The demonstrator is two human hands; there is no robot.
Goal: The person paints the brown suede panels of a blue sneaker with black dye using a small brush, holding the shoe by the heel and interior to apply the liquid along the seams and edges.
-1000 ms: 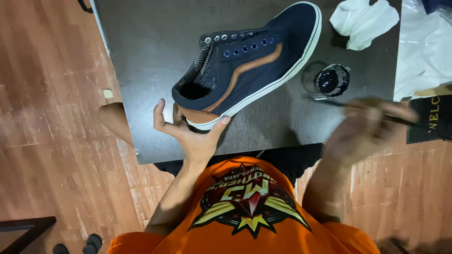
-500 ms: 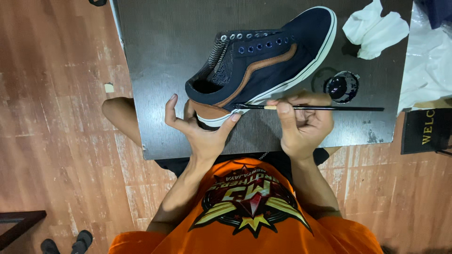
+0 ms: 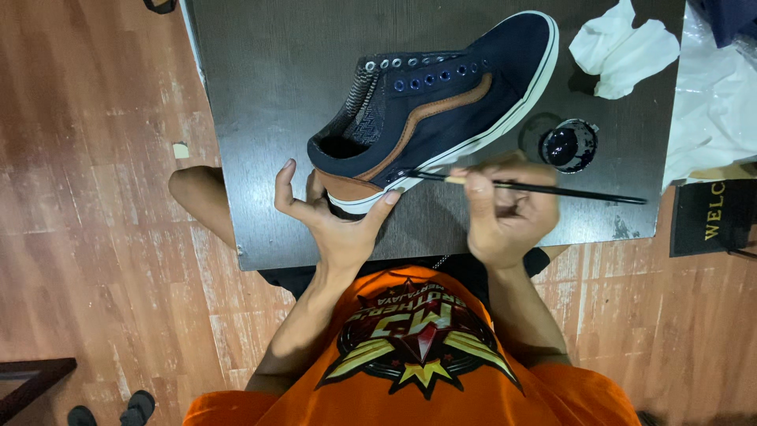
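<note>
A navy sneaker (image 3: 441, 110) with a brown stripe, brown heel patch and white sole lies on its side on a dark table (image 3: 268, 95). My left hand (image 3: 335, 217) cups its heel, thumb and fingers spread around the heel end. My right hand (image 3: 505, 209) grips a thin black paintbrush (image 3: 544, 189), held level, its tip touching the shoe's side near the heel, just above the white sole. A small open pot of dark paint (image 3: 569, 145) stands just right of the shoe.
A crumpled white tissue (image 3: 623, 47) lies at the table's far right, beside a white plastic sheet (image 3: 717, 102). A dark doormat (image 3: 714, 213) is on the wooden floor at right. Sandals (image 3: 110, 410) sit at the lower left.
My right hand came in from the right with the brush and set its tip against the shoe's side near the heel. My left hand stays on the heel.
</note>
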